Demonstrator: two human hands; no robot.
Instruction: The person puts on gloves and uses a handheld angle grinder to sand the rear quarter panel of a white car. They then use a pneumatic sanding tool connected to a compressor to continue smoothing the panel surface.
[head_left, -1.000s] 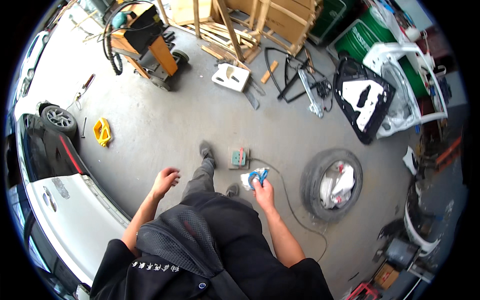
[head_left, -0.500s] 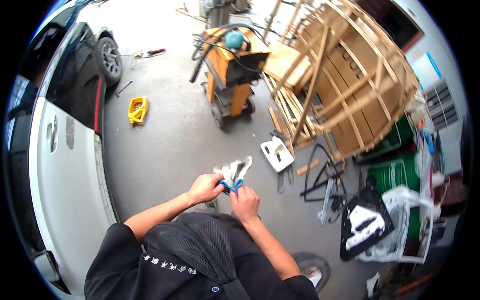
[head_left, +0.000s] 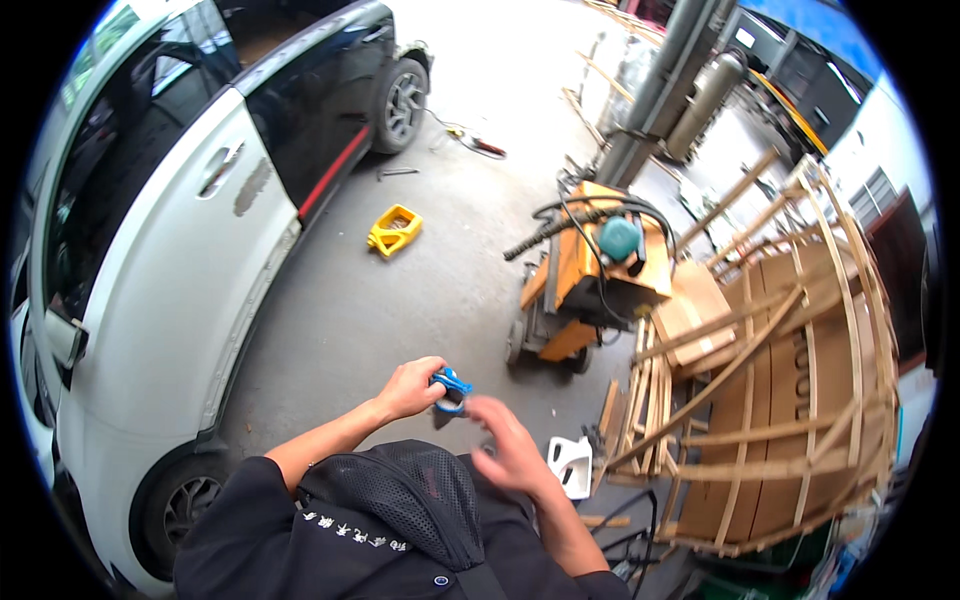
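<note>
My left hand pinches the blue cuff of what looks like a soiled work glove, held out in front of my body. The cuff forms a loop with a pale inside, and a dark grey part hangs beneath it. Just to the right, my right hand is blurred by motion. Its thumb and fingers stand apart with nothing visible between them, and it looks separate from the glove.
A white car with a black rear door stands along the left. On the floor lie a cut yellow jug and a white jug. An orange wheeled machine with hoses stands ahead, beside a large wooden frame with cardboard.
My right hand has come off the glove and moved a little right and down. The white-and-black part of the glove no longer sticks up. My view has swung left toward the car.
</note>
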